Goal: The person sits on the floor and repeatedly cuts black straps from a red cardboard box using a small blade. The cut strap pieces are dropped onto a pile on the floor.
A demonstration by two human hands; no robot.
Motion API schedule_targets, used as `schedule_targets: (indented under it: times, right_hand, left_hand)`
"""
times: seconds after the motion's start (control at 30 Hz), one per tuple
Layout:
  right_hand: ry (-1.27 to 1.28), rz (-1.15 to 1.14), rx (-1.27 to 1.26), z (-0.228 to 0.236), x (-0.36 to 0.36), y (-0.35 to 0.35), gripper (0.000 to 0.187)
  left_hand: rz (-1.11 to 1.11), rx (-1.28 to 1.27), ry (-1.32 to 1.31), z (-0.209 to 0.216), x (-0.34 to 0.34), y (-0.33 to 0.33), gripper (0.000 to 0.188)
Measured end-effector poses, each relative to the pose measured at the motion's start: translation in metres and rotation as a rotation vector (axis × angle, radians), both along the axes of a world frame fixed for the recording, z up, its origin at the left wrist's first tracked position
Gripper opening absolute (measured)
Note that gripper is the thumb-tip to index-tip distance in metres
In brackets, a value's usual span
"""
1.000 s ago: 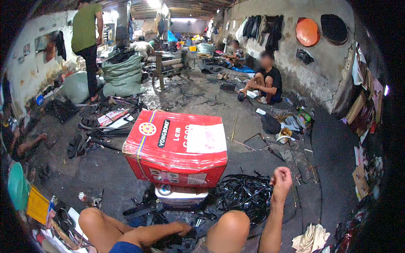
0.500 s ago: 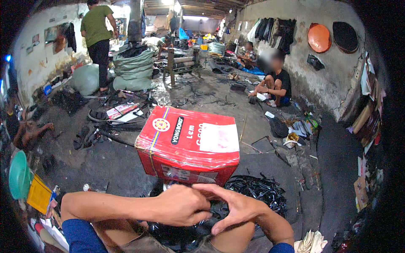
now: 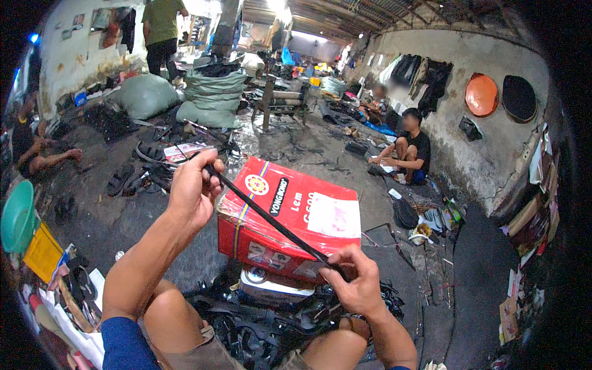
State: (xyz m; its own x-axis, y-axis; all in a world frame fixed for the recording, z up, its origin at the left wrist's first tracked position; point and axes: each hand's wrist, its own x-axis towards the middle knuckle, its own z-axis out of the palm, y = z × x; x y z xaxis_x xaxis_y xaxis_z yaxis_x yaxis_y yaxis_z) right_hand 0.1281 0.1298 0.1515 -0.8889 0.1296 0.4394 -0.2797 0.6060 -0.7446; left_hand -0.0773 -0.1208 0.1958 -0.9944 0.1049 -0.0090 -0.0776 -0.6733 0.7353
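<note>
A narrow black strip [image 3: 268, 217], like a strap, is stretched on a slant between my two hands in front of a red carton. My left hand [image 3: 193, 190] is raised at the carton's left side and closed around the strip's upper end. Lower down, my right hand [image 3: 359, 282] pinches the other end near the carton's right front corner. The red carton [image 3: 285, 209] rests on a white and blue box [image 3: 275, 288]. Between my knees lies a heap of black straps and pieces [image 3: 246, 327], partly covered by my arms and legs.
A green basin [image 3: 17, 216] and a yellow board [image 3: 44, 251] are at the left. Beyond the carton stand pale green sacks [image 3: 214, 98]. A person in black [image 3: 414, 151] sits by the right wall; another [image 3: 160, 31] stands at the back left. Scraps litter the floor.
My hands were close together in front of the carton. The left has moved up and left, the right slightly right and up, and the black strip now spans between them. The view has shifted.
</note>
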Motion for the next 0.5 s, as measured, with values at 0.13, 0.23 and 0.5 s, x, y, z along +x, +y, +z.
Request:
schedule_targets:
  times: [0.13,0.23,0.5]
  right_hand:
    - [-0.359,0.266,-0.166,-0.015,-0.016,-0.009,0.027]
    - [-0.433,0.39,-0.058,-0.015,-0.015,-0.022,0.028]
    - [-0.484,0.302,-0.298,-0.035,-0.003,0.018,0.018]
  left_hand:
    - [0.169,-0.005,0.078,0.005,-0.01,-0.004,0.024]
    - [0.276,0.051,0.205,0.017,-0.007,-0.015,0.024]
    - [0.538,0.216,0.303,0.033,-0.041,-0.078,0.017]
